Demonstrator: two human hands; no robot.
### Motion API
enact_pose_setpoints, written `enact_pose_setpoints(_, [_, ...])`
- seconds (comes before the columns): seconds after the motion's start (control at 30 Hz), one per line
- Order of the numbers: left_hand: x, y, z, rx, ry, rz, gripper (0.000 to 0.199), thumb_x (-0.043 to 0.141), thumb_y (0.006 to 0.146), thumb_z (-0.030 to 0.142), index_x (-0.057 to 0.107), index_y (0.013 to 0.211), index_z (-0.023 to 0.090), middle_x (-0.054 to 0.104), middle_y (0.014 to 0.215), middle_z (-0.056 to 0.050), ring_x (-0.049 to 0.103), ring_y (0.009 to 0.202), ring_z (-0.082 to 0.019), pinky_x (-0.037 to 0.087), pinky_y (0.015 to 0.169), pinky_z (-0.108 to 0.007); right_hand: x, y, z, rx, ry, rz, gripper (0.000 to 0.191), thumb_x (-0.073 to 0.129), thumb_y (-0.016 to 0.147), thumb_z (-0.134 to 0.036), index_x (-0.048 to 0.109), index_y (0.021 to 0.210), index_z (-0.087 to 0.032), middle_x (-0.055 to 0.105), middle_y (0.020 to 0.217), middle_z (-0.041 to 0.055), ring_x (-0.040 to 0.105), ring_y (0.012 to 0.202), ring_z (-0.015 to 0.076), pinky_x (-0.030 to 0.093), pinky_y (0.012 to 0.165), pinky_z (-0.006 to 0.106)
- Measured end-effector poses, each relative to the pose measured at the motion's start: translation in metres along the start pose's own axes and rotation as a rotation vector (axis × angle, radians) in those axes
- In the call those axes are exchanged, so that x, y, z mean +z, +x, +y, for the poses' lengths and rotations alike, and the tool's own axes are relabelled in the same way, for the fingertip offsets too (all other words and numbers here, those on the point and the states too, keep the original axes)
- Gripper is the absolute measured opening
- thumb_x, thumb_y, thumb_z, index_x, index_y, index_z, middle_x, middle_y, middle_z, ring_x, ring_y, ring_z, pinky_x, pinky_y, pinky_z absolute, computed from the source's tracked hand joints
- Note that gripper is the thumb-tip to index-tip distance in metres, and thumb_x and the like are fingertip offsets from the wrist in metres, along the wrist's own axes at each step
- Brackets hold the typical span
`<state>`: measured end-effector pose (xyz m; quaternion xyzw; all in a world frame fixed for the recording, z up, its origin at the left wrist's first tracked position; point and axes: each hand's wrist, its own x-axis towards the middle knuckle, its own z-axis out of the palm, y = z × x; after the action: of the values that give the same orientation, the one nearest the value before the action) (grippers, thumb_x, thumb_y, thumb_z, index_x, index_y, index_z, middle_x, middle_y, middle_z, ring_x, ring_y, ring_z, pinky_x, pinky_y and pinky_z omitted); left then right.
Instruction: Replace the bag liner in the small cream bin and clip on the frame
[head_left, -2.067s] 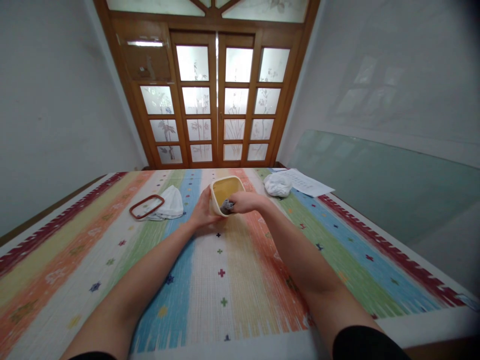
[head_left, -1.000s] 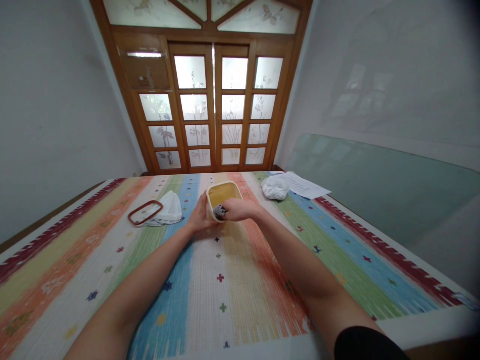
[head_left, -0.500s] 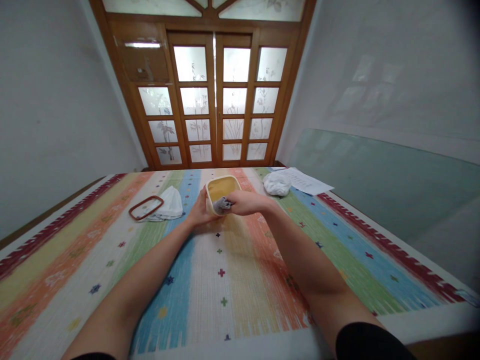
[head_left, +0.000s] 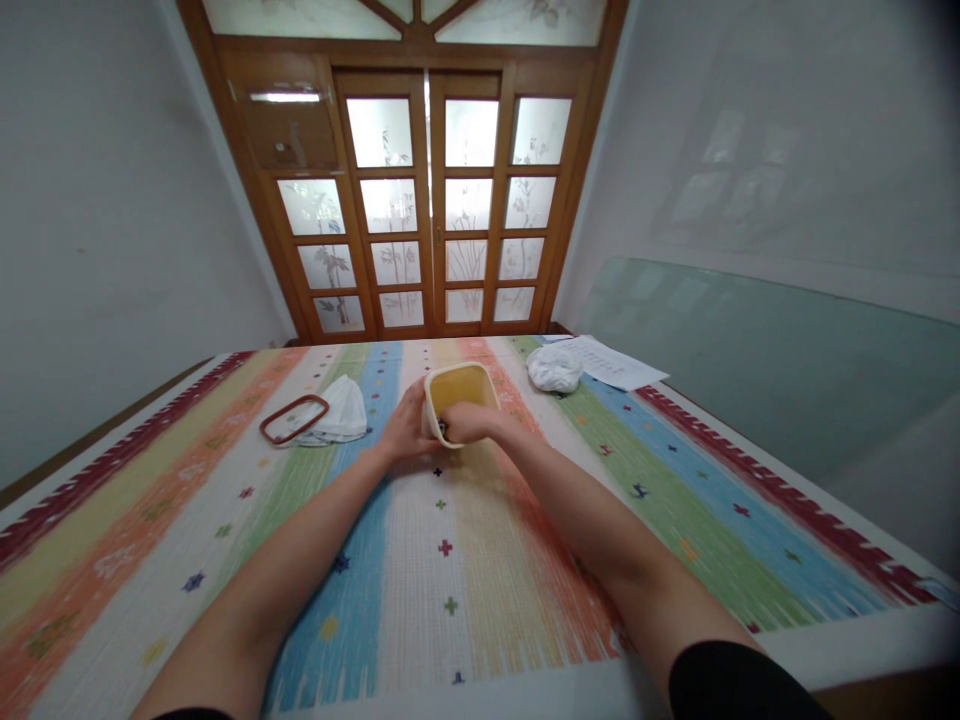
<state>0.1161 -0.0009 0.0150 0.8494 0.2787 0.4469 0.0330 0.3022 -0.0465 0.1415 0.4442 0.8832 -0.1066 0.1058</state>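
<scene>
A pale yellow plastic container with rounded corners is tilted so that its mouth faces me. My left hand grips it by the left side, fingers wrapped against the wall. Reaching into the mouth is my right hand, closed, with a small bit of grey cloth showing at its fingers. The rest of the cloth and the right fingertips are hidden inside the container.
Left of the container, a red-brown rounded frame partly overlaps a white cloth. A crumpled white bundle and printed paper lie at the back right. A striped tablecloth covers the table.
My right hand has pushed the grey cloth deeper into the container, so less of it shows. The container has shifted slightly right and its mouth has turned more towards me.
</scene>
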Motion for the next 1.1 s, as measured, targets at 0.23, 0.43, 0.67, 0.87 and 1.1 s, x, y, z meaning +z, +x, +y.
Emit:
enact_pose_setpoints(0.23, [0.003, 0.003, -0.012, -0.151, -0.248, 0.111, 0.130, 0.096, 0.064, 0.052, 0.018, 0.166, 0.025, 0.048, 0.155, -0.019, 0.053, 0.143, -0.040, 0.043, 0.120, -0.063, -0.038, -0.049, 0.006, -0.104, 0.025, 0.127, 0.027, 0.058, 0.098, -0.027, 0.079, 0.110, -0.014, 0.079, 0.109, 0.0139, 0.072, 0.095, 0.0246, 0.047, 0.074, 0.028])
enact_pose_setpoints(0.43, [0.002, 0.006, -0.004, -0.159, -0.245, 0.125, 0.126, 0.095, 0.065, 0.051, 0.021, 0.164, 0.023, 0.050, 0.153, -0.020, 0.053, 0.142, -0.040, 0.044, 0.120, -0.063, -0.035, -0.043, 0.005, -0.041, -0.011, 0.121, 0.029, 0.056, 0.097, -0.024, 0.079, 0.112, -0.012, 0.079, 0.112, 0.0169, 0.073, 0.098, 0.0270, 0.048, 0.075, 0.029])
enact_pose_setpoints(0.67, [-0.005, 0.003, 0.007, 0.006, -0.023, -0.022, 0.132, 0.095, 0.063, 0.047, 0.017, 0.167, 0.024, 0.037, 0.164, -0.021, 0.039, 0.153, -0.044, 0.036, 0.126, -0.065, 0.009, 0.010, 0.004, 0.014, 0.007, -0.023, 0.040, 0.064, 0.091, -0.024, 0.077, 0.124, -0.006, 0.077, 0.124, 0.0210, 0.074, 0.105, 0.0298, 0.050, 0.079, 0.028])
enact_pose_setpoints(0.87, [-0.005, 0.003, -0.004, -0.060, -0.085, 0.039, 0.131, 0.095, 0.063, 0.051, 0.019, 0.166, 0.024, 0.041, 0.162, -0.021, 0.042, 0.151, -0.043, 0.037, 0.125, -0.064, -0.009, -0.009, 0.006, -0.029, 0.051, 0.018, 0.034, 0.061, 0.095, -0.031, 0.080, 0.114, -0.011, 0.079, 0.114, 0.0167, 0.073, 0.096, 0.0255, 0.048, 0.076, 0.027])
enact_pose_setpoints(1.1, [-0.001, 0.004, -0.015, -0.213, -0.375, 0.115, 0.121, 0.093, 0.066, 0.052, 0.024, 0.161, 0.024, 0.056, 0.149, -0.019, 0.063, 0.132, -0.036, 0.051, 0.113, -0.059, -0.038, -0.055, 0.007, -0.159, 0.089, 0.171, 0.027, 0.065, 0.098, -0.041, 0.076, 0.109, -0.019, 0.079, 0.106, 0.0089, 0.070, 0.090, 0.0222, 0.042, 0.071, 0.027])
